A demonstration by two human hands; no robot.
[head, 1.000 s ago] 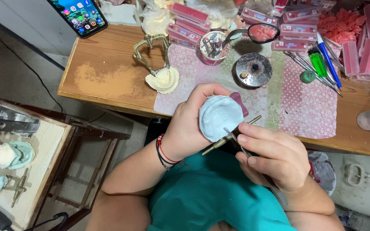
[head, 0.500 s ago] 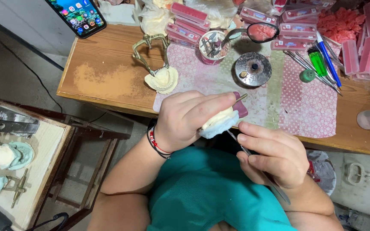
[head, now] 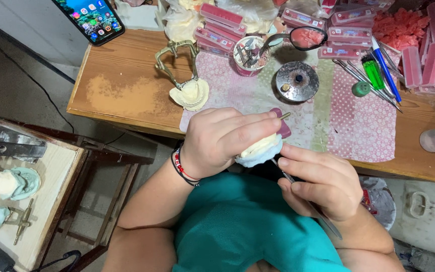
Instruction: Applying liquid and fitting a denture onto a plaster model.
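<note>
Above the wooden desk, the left hand grips a pale plaster dental cast while the right hand, touching it from below, holds a thin metal tool near a brass articulator.

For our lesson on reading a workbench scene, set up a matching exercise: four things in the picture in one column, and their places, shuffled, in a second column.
Things:
1. plaster cast
2. slim metal tool
3. smartphone
4. green lighter

Places:
A. far left corner of the wooden table
B. in the left hand
C. on the patterned cloth, among pens
D. in the right hand

Pairs: 1-B, 2-D, 3-A, 4-C
</note>
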